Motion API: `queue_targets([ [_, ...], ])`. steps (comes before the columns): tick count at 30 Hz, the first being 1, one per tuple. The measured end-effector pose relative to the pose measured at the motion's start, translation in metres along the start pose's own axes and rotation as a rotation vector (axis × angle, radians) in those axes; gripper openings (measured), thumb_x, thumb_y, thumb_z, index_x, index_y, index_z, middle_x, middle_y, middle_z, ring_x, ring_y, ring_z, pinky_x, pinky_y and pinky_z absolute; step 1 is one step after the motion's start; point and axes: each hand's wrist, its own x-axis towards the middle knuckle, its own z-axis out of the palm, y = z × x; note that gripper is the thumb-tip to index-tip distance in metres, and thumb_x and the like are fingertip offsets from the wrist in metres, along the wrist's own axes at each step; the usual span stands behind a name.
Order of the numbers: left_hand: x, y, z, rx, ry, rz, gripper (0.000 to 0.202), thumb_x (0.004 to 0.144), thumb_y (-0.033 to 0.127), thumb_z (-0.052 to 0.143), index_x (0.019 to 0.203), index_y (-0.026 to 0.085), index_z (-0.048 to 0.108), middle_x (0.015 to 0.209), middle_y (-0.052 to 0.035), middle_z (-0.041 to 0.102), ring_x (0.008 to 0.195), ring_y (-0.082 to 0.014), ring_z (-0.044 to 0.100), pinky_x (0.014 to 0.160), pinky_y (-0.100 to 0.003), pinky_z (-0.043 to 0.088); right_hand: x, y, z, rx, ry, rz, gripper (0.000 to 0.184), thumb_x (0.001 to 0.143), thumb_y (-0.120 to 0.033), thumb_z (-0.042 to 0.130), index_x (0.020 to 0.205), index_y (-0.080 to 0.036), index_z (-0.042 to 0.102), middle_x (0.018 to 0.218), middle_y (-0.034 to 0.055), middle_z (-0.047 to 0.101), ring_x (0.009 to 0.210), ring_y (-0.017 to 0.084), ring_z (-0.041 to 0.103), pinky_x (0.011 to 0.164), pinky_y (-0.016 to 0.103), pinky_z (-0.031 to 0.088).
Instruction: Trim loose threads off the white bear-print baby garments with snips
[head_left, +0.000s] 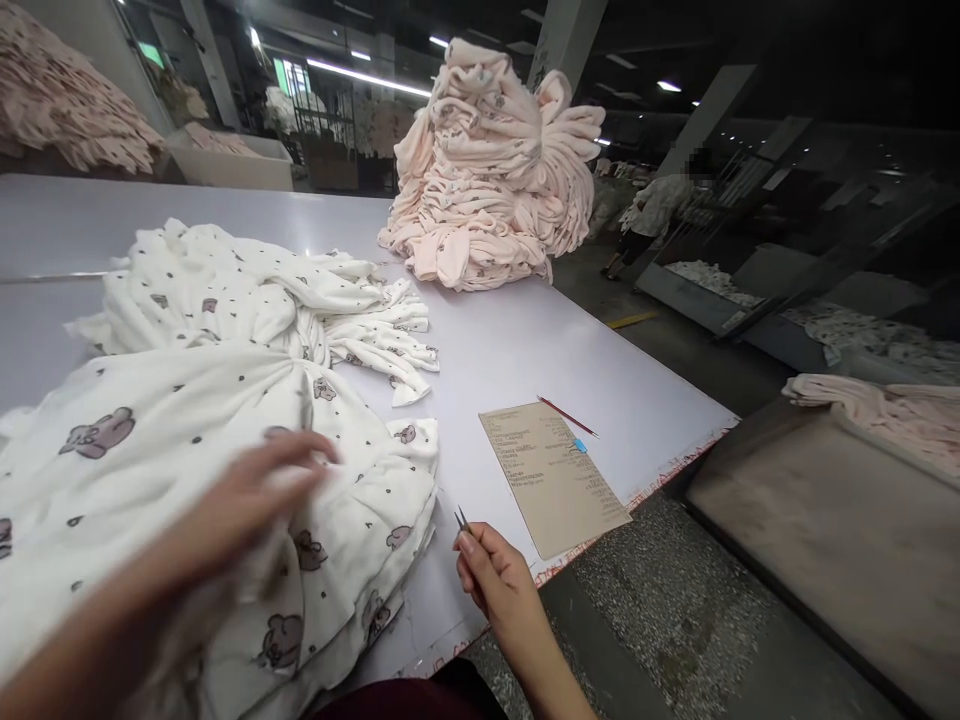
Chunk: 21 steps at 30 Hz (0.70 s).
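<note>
My left hand (274, 480), smeared by motion, is over a heap of white plush cloth (187, 430) printed with small dots and mauve bear figures. Its fingers look loosely stretched out with nothing seen in them; whether they touch the cloth I cannot tell. Close to the table's front edge, my right hand (495, 570) is closed around thread snips (460, 518), whose two dark points stick out above the thumb. The rest of that tool is hidden in the fingers. Between the hands, the layered right edge of the white cloth lies on the table.
A brown card with writing (551, 480), a blue clip (580, 445) and a dark red pen (568, 416) lie on the pale table (510, 350). Behind stands a tall pile of pink cloth (487, 180). A person (652, 215) stands far right, near bins. Another bin (832, 500) stands right.
</note>
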Motion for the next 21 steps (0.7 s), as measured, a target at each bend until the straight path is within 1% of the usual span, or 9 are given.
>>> queue_targets([
  [3, 0.024, 0.015, 0.062, 0.127, -0.242, 0.07, 0.046, 0.08, 0.041, 0.064, 0.118, 0.018, 0.053, 0.11, -0.0079, 0.063, 0.088, -0.0217, 0.063, 0.079, -0.04, 0.051, 0.002, -0.002, 0.005, 0.014, -0.005, -0.016, 0.039, 0.086, -0.055, 0.052, 0.075, -0.018, 0.047, 0.056, -0.0078, 0.037, 0.045, 0.006, 0.019, 0.044, 0.022, 0.013],
  [6, 0.051, 0.01, 0.123, 0.25, -0.262, 0.004, 0.039, 0.083, 0.034, 0.062, 0.116, 0.016, 0.053, 0.111, -0.0089, 0.06, 0.088, -0.0218, 0.062, 0.079, -0.043, 0.051, 0.0, -0.001, -0.001, 0.024, 0.005, -0.019, 0.039, 0.085, -0.056, 0.053, 0.077, -0.017, 0.047, 0.056, -0.0079, 0.038, 0.045, 0.006, 0.021, 0.043, 0.021, 0.014],
  [8, 0.062, 0.001, 0.14, 0.274, -0.263, -0.024, 0.027, 0.087, 0.03, 0.057, 0.107, 0.014, 0.057, 0.105, -0.0072, 0.062, 0.088, -0.0204, 0.062, 0.079, -0.042, 0.05, -0.001, 0.004, -0.009, 0.024, 0.027, -0.008, 0.04, 0.084, -0.056, 0.053, 0.077, -0.017, 0.047, 0.055, -0.0079, 0.038, 0.044, 0.005, 0.021, 0.043, 0.021, 0.015],
  [9, 0.064, -0.004, 0.139, 0.262, -0.263, -0.016, 0.023, 0.088, 0.03, 0.056, 0.103, 0.013, 0.058, 0.1, -0.0062, 0.063, 0.087, -0.0197, 0.062, 0.079, -0.042, 0.05, -0.002, 0.008, -0.012, 0.025, 0.037, 0.0, 0.041, 0.084, -0.057, 0.053, 0.077, -0.017, 0.047, 0.055, -0.008, 0.039, 0.044, 0.005, 0.021, 0.042, 0.02, 0.015],
  [11, 0.059, -0.008, 0.122, 0.193, -0.267, 0.049, 0.018, 0.09, 0.028, 0.05, 0.097, 0.014, 0.059, 0.092, -0.0042, 0.065, 0.085, -0.0186, 0.062, 0.079, -0.038, 0.049, -0.003, 0.014, -0.015, 0.028, 0.051, 0.012, 0.042, 0.084, -0.058, 0.052, 0.078, -0.017, 0.048, 0.055, -0.0081, 0.038, 0.043, 0.005, 0.021, 0.042, 0.02, 0.017],
  [15, 0.018, -0.006, 0.052, 0.024, -0.239, 0.196, 0.025, 0.092, 0.037, 0.036, 0.09, 0.021, 0.055, 0.094, -0.0006, 0.065, 0.092, -0.0184, 0.06, 0.082, -0.025, 0.046, 0.0, 0.018, -0.001, -0.001, 0.14, -0.069, 0.034, 0.087, -0.05, 0.052, 0.078, -0.017, 0.052, 0.063, -0.0044, 0.044, 0.055, 0.009, 0.042, 0.052, 0.019, 0.035],
  [16, 0.004, -0.007, 0.035, -0.021, -0.193, 0.209, 0.026, 0.091, 0.04, 0.036, 0.089, 0.022, 0.055, 0.093, -0.0005, 0.064, 0.093, -0.0195, 0.059, 0.081, -0.024, 0.046, 0.003, 0.018, 0.006, -0.016, 0.172, -0.12, 0.028, 0.086, -0.046, 0.054, 0.083, -0.018, 0.054, 0.071, -0.0019, 0.049, 0.065, 0.012, 0.05, 0.059, 0.02, 0.041],
  [18, -0.021, -0.014, 0.004, -0.162, 0.012, 0.225, 0.02, 0.087, 0.042, 0.045, 0.086, 0.026, 0.057, 0.1, 0.0, 0.061, 0.1, -0.0199, 0.056, 0.088, -0.022, 0.042, 0.014, 0.018, 0.019, -0.105, 0.201, -0.254, 0.026, 0.082, -0.038, 0.062, 0.101, -0.02, 0.054, 0.097, 0.0037, 0.056, 0.092, 0.018, 0.056, 0.075, 0.024, 0.046],
  [21, -0.045, -0.037, -0.031, -0.199, 0.284, 0.113, 0.017, 0.088, 0.043, 0.043, 0.085, 0.032, 0.055, 0.111, 0.0039, 0.059, 0.1, -0.0175, 0.057, 0.084, -0.022, 0.045, 0.042, 0.024, 0.039, -0.438, 0.149, -0.425, 0.062, 0.074, -0.033, 0.071, 0.128, -0.024, 0.043, 0.129, 0.0099, 0.045, 0.115, 0.027, 0.049, 0.089, 0.034, 0.045],
])
